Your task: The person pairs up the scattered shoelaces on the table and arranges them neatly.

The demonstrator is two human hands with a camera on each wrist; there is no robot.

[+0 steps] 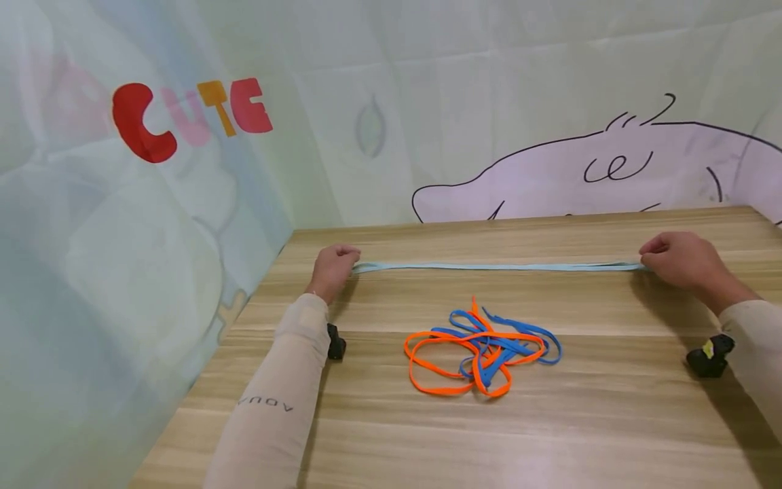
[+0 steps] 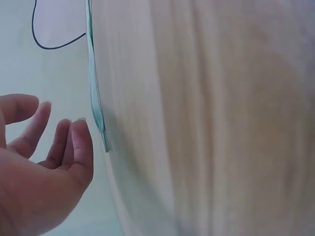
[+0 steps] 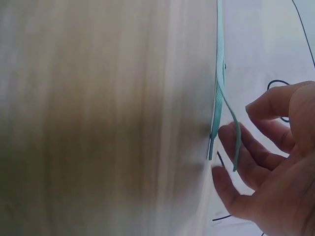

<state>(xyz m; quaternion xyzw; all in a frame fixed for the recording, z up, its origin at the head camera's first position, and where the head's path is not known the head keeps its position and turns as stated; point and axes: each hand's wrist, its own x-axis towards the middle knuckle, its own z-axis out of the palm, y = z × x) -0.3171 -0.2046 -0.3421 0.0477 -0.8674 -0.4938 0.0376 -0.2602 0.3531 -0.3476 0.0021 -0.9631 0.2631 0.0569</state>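
Note:
A light blue shoelace (image 1: 464, 266) stretches left to right across the far part of the wooden table, its strands lying close together. At its left end is my left hand (image 1: 332, 268); in the left wrist view the fingers (image 2: 81, 147) are loosely bent, apart from the lace tip. My right hand (image 1: 684, 261) is at the other end. In the right wrist view its thumb and fingers are spread, and one loose lace tip (image 3: 236, 152) passes in front of them. Nearer lie an orange shoelace (image 1: 442, 390) and a blue shoelace (image 1: 537, 329), tangled together.
The wooden table (image 1: 580, 435) meets a printed cloth backdrop (image 1: 391, 122) at its far edge and left side. Small black devices (image 1: 334, 341) are strapped at both wrists.

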